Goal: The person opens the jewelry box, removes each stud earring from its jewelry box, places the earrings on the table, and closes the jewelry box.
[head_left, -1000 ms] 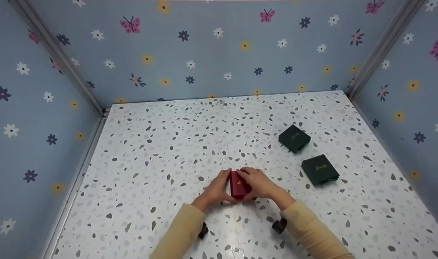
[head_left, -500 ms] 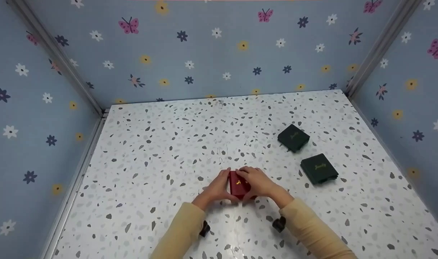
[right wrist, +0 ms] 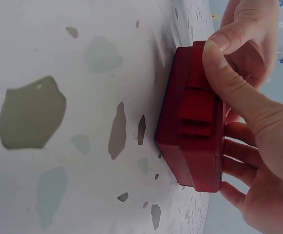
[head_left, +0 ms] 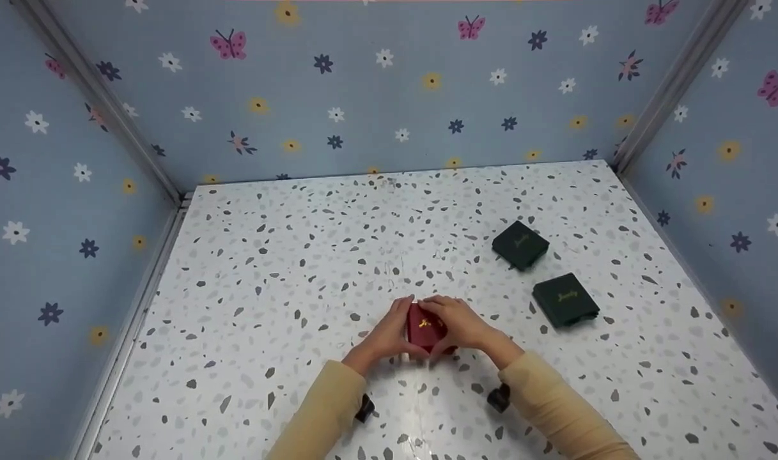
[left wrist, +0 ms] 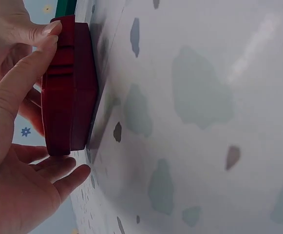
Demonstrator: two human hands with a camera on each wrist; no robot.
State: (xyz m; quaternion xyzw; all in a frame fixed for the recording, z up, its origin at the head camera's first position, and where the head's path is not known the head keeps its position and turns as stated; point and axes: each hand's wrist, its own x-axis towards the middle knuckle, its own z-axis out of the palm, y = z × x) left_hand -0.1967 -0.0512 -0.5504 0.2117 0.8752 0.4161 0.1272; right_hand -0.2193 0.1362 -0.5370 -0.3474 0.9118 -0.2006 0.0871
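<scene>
A small red jewelry box with gold marks on its lid sits on the speckled tabletop, between my two hands. My left hand grips its left side, the thumb along the front edge and fingers toward the back. From the right, my right hand holds it the same way, covering part of the lid. Both thumbs meet at the box's front in the head view. In the right wrist view the front of the red box shows a raised tab. Its lid appears closed down on the base.
Two dark green boxes with gold lettering lie to the right: one farther back, one nearer. Blue flowered panels wall in the back and both sides of the white speckled table.
Both thumbs have slid slightly closer together at the front of the red jewelry box. More of the gold marking on its lid shows. The green boxes stay in place.
</scene>
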